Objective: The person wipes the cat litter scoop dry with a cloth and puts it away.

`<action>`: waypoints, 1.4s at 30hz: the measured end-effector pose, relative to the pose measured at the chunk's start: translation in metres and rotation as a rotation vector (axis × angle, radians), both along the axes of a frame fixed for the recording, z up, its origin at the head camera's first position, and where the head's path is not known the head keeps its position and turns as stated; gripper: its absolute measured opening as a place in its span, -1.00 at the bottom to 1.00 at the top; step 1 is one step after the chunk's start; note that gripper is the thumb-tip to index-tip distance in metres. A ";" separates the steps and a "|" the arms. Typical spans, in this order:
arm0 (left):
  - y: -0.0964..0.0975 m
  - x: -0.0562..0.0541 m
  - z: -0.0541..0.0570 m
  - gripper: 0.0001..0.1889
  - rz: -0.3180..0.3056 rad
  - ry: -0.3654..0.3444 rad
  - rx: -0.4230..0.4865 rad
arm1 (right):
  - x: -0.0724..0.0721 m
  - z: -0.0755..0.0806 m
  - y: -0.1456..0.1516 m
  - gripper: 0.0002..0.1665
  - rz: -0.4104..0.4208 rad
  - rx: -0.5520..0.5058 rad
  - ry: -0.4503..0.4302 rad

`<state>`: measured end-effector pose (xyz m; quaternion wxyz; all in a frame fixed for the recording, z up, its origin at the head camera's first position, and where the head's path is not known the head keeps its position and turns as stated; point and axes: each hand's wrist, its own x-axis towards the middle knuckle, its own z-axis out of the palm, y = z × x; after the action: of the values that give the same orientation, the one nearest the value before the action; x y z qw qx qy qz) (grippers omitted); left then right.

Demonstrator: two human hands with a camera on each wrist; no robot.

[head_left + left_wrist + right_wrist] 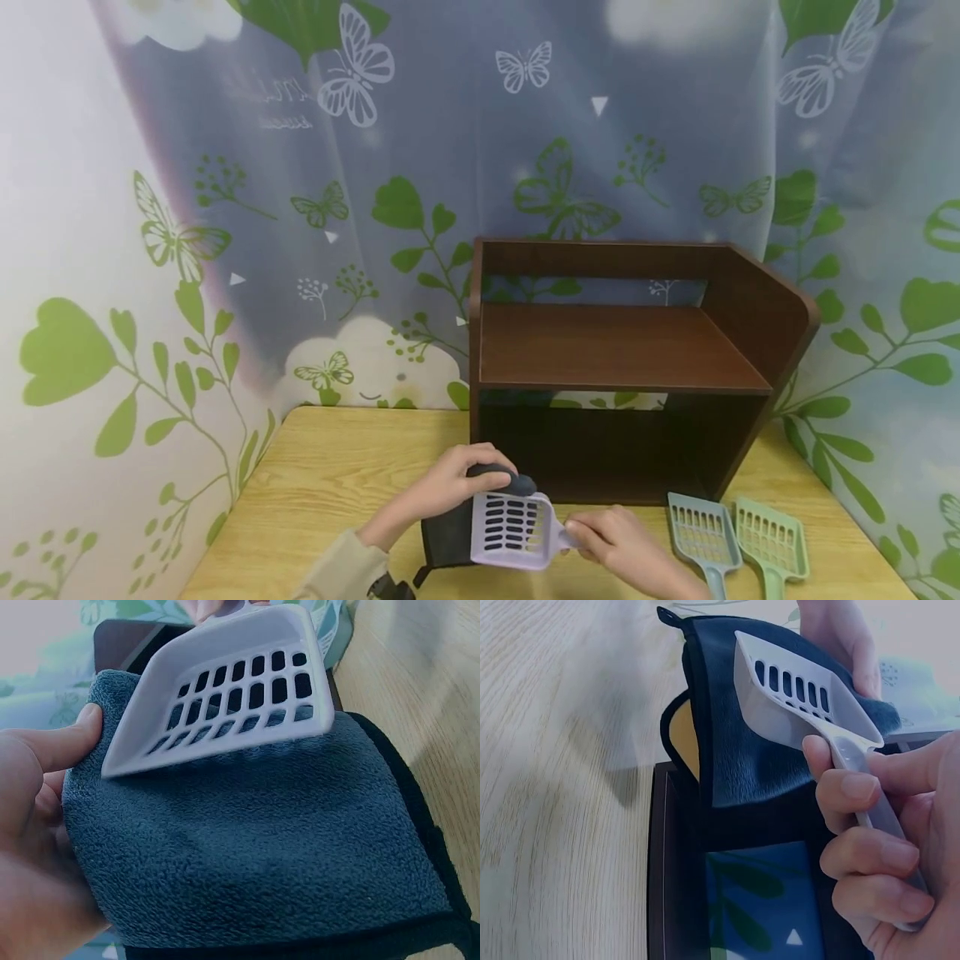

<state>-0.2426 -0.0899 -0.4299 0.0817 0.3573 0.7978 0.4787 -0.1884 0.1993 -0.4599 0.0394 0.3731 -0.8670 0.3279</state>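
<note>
A pale purple litter scoop with a slotted bottom is held by its handle in my right hand; the fingers curl round the handle in the right wrist view. My left hand grips a dark blue-grey cloth with black edging, its thumb on top near the scoop's side. The cloth hangs behind and under the scoop, and the scoop's front edge overlaps it in the left wrist view. A hanging loop sticks out at one corner of the cloth.
A dark brown two-tier shelf stands on the wooden table, just beyond the hands. Right of them lie a blue scoop and a green scoop, side by side. A patterned curtain hangs behind.
</note>
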 end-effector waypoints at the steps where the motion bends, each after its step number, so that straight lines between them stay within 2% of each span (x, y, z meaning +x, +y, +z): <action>1: -0.001 -0.001 -0.001 -0.76 0.005 -0.003 0.001 | 0.000 0.000 0.001 -0.56 0.002 -0.006 0.004; 4: -0.006 -0.001 -0.002 -0.75 0.031 -0.038 0.003 | 0.000 -0.001 0.006 -0.61 0.002 -0.024 -0.018; 6: -0.007 -0.001 -0.004 -0.74 0.065 -0.092 0.034 | 0.001 0.000 0.009 -0.63 -0.010 -0.041 -0.061; 10: -0.005 0.003 -0.009 -0.67 0.171 -0.270 0.187 | 0.004 0.000 0.011 -0.61 -0.040 -0.101 -0.140; 13: 0.001 0.007 -0.011 -0.61 0.260 -0.358 0.306 | 0.006 -0.002 0.009 -0.59 -0.052 -0.157 -0.167; 16: 0.010 0.012 -0.013 -0.57 0.315 -0.405 0.396 | 0.008 -0.006 0.008 -0.61 -0.082 -0.206 -0.191; 20: 0.022 0.016 -0.015 -0.55 0.356 -0.428 0.479 | 0.010 -0.010 0.007 -0.62 -0.111 -0.322 -0.333; 25: 0.032 0.018 -0.022 -0.54 0.407 -0.435 0.524 | 0.013 -0.015 0.001 -0.49 -0.159 -0.489 -0.549; 30: 0.039 0.020 -0.028 -0.54 0.504 -0.418 0.552 | 0.018 -0.020 -0.007 -0.44 -0.220 -0.586 -0.719; 33: 0.043 0.020 -0.029 -0.56 0.544 -0.408 0.580 | 0.022 -0.024 -0.011 -0.52 -0.184 -0.696 -0.809; 36: 0.048 0.020 -0.029 -0.58 0.580 -0.381 0.598 | 0.024 -0.029 -0.016 -0.57 -0.105 -0.812 -0.909; 40: 0.057 0.021 -0.028 -0.63 0.638 -0.284 0.578 | 0.026 -0.034 -0.024 -0.51 -0.028 -0.911 -1.025; 42: 0.062 0.021 -0.029 -0.66 0.659 -0.229 0.570 | 0.026 -0.035 -0.027 -0.47 -0.033 -0.942 -1.051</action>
<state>-0.2216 -0.0282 -0.4586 -0.0890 0.0372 0.6910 0.7164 -0.1620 0.1719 -0.4945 -0.2222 0.0955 -0.5425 0.8045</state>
